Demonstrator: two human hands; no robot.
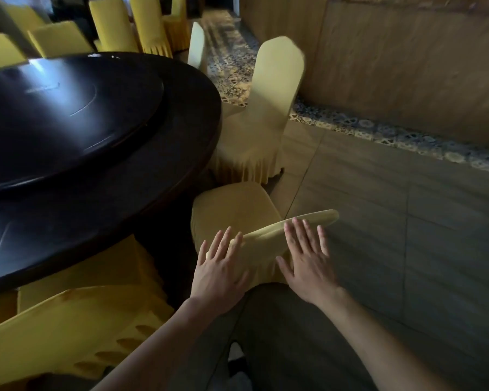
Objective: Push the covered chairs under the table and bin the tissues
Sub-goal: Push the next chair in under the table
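- Hands flat on chair back: left hand (219, 273) and right hand (308, 262) both spread, fingers (299, 230) straight, gripping nothing, palms against the yellow cover.
- Covered chair (237, 210) directly ahead of fingers; seat pointing at the dark round table (102, 176), front edge just under the rim, most of seat out.
- Top rail of back running left-to-right under both hands, slanted, right end farther away.
- Push direction, judged: straight ahead and left, toward table; both hands equally near.
- Second covered chair (266, 114) beyond fingertips, seat partly tucked.
- No tissues or bin visible.
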